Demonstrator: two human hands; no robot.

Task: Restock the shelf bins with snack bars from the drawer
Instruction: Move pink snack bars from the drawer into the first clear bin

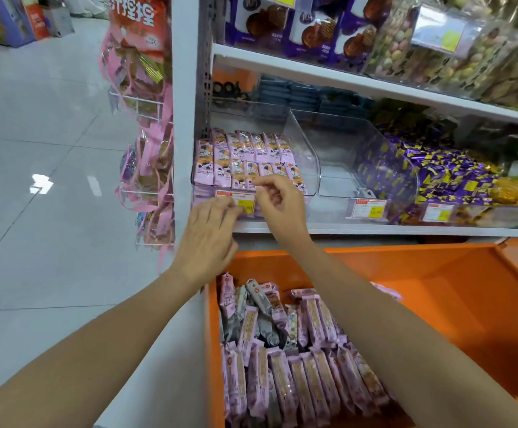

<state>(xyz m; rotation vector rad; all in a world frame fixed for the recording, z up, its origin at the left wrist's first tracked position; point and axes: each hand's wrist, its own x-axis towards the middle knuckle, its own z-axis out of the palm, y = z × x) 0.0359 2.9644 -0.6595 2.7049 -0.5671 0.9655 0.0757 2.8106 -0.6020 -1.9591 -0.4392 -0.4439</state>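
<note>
Pink-wrapped snack bars (245, 156) lie in two rows in the leftmost clear bin (308, 163) on the lower shelf. Below it an orange drawer (436, 288) stands pulled out, its left side packed with more pink snack bars (297, 366), a few grey ones among them. My left hand (208, 233) reaches to the bin's front, fingertips at the price tag (246, 202). My right hand (279, 202) hovers at the bin's front edge with loosely curled fingers. I see nothing held in either hand.
A second clear bin (344, 177) to the right holds no goods. Beyond it lie purple-wrapped candies (421, 168). The upper shelf (344, 78) carries purple biscuit packs. Pink bagged goods hang on a wire rack (149, 168) at the shelf's left end, over tiled floor (50, 134).
</note>
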